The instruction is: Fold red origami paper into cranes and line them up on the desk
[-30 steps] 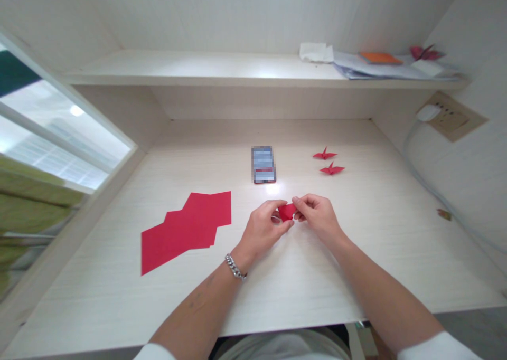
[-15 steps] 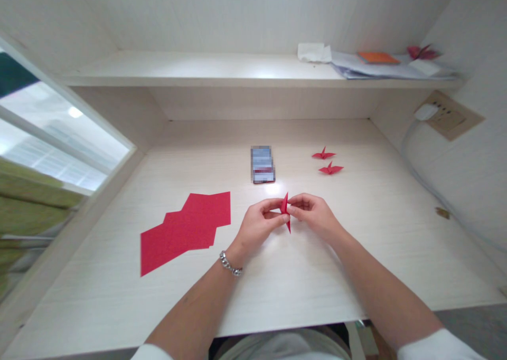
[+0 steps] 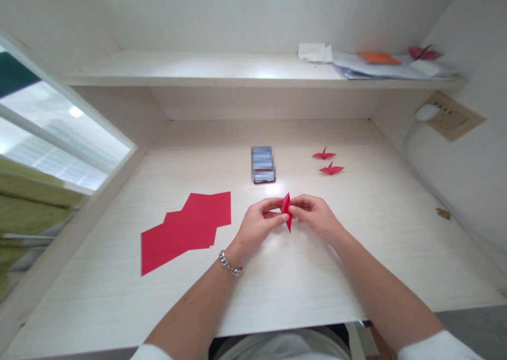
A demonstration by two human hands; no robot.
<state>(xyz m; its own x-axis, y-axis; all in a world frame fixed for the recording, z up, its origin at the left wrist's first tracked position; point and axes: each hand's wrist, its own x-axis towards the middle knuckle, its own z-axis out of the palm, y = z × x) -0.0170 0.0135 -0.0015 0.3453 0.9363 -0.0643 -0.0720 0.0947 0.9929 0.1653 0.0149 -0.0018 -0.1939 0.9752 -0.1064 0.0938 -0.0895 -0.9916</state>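
Observation:
Between my two hands, just above the desk, is a small piece of folded red paper with pointed ends toward the far and near sides. My left hand pinches it from the left between thumb and fingers. From the right, my right hand grips it with thumb and index finger. Fingertips hide part of the folds. Farther right lie two finished red paper cranes, a far crane and a near crane. Left of my hands, several red paper sheets overlap flat on the desk.
A phone, its screen blurred, lies beyond my hands. The shelf at the back holds papers, an orange packet and a red folded paper piece. A grey cable runs from a wall socket down the right side.
The folded paper has turned slightly and looks wider, showing more of its face between my fingers. Both hands keep their hold in nearly the same place.

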